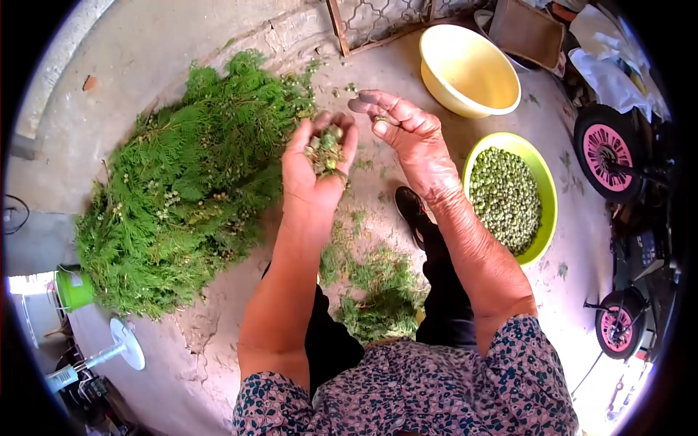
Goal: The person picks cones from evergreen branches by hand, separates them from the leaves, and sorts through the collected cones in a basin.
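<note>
My left hand (318, 160) is cupped palm up around a small heap of green and brownish seed cones (325, 150). To its right, my right hand (407, 134) is raised with thumb and fingers pinched together on a small greenish piece (381, 118). A large pile of green branches (196, 174) with pale cones lies on the floor at the left. On the right, a lime-green basin (550, 200) holds many round green cones (505, 196). Loose green sprigs (382, 294) lie on the floor between my legs.
An empty yellow basin (469, 69) stands beyond the lime-green one. Vehicles with pink wheels (609, 156) line the right side. A green bucket (74, 288) and a white fan-like object (128, 345) are at the lower left. A metal lattice frame (378, 22) leans at the back.
</note>
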Tool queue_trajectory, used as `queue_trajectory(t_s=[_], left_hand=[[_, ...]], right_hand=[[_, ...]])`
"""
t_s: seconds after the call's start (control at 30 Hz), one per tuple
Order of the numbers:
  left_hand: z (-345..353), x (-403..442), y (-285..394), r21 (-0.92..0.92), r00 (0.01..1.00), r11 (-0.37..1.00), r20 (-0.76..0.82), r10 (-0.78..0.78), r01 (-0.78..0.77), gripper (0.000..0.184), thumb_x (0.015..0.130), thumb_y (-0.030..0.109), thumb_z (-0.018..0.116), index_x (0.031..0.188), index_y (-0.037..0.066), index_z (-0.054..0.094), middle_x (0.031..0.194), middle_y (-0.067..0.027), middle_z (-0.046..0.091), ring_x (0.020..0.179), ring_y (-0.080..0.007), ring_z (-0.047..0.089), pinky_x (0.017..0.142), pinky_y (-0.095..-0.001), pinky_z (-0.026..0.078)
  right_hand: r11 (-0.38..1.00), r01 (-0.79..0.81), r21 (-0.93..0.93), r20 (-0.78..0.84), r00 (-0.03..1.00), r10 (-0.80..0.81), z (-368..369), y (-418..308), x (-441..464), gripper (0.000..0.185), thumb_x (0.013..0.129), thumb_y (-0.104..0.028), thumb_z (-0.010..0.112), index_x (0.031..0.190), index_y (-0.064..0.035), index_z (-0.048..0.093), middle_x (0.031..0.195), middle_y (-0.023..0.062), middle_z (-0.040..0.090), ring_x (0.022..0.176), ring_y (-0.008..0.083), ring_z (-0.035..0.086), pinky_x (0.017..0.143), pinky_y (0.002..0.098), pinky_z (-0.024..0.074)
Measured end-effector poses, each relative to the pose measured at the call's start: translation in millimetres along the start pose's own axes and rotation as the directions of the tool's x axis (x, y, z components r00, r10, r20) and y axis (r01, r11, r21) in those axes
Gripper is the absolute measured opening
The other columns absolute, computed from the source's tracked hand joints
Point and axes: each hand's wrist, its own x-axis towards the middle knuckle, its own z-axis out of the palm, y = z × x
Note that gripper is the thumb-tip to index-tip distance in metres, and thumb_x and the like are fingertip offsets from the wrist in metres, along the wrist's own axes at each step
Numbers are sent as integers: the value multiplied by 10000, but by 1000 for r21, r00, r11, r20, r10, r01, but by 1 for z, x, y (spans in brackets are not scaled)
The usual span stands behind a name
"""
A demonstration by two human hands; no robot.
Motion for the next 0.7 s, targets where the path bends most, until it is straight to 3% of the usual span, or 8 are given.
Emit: queue_trajectory(t_s=[0.07,0.13,0.23,0.33,0.4,0.57,0.63,0.7], left_hand=[[-3,-5,-3,124,989,984,-93,-113,124,220,886,227,518,902,12,564,878,-136,605,760,-251,604,581,-302,531],[-3,-5,-16,144,975,979,-190,-117,146,172,860,219,566,887,49,568,815,-97,596,658,-208,578,498,-272,489],[1,-8,-19,266,967,947,-225,-118,178,133,828,198,614,898,95,568,791,-35,577,628,-141,531,452,-246,435],[-2,-12,-16,288,947,932,-292,-133,220,134,824,190,617,909,101,565,787,-25,568,629,-131,519,440,-235,409],[-2,-13,-13,304,940,920,-308,-150,247,133,821,182,618,915,105,564,784,-21,564,628,-128,513,434,-230,396],[-11,-17,-4,299,949,925,-277,-151,234,117,817,144,596,900,77,549,783,-42,558,643,-149,514,436,-226,390],[-17,-14,-1,252,947,940,-281,-157,231,119,820,146,590,888,59,545,778,-57,555,646,-161,514,440,-228,395],[-22,-13,4,207,946,952,-283,-162,225,126,823,149,583,875,41,541,773,-72,551,650,-173,514,445,-230,401]], right_hand=[[983,117,-144,84,991,-106,7,3,4,340,842,56,489,1165,-35,548,1115,65,589,1019,138,542,906,270,421],[987,-2,-159,65,998,13,10,7,3,333,859,32,480,1174,-54,548,1115,60,583,945,127,552,825,252,461],[966,-177,-186,61,980,191,9,14,1,357,878,24,454,1223,-54,508,1146,62,578,938,89,528,810,221,444],[899,-131,-417,100,977,188,8,22,-2,371,885,10,452,1247,-66,483,1141,55,575,821,59,516,717,201,454],[829,75,-554,162,987,19,7,27,-2,393,888,10,445,1269,-82,462,1136,53,572,750,52,502,658,197,450],[964,-99,-248,179,973,146,11,33,-2,397,885,18,443,1273,-66,454,1134,80,574,843,85,532,714,209,446],[969,-169,-182,99,977,189,15,35,-2,375,855,56,486,1211,-55,520,1109,113,566,944,181,557,778,286,472],[981,-24,-194,30,999,31,13,42,2,328,855,36,497,1169,-47,549,1048,109,594,857,165,559,725,283,474]])
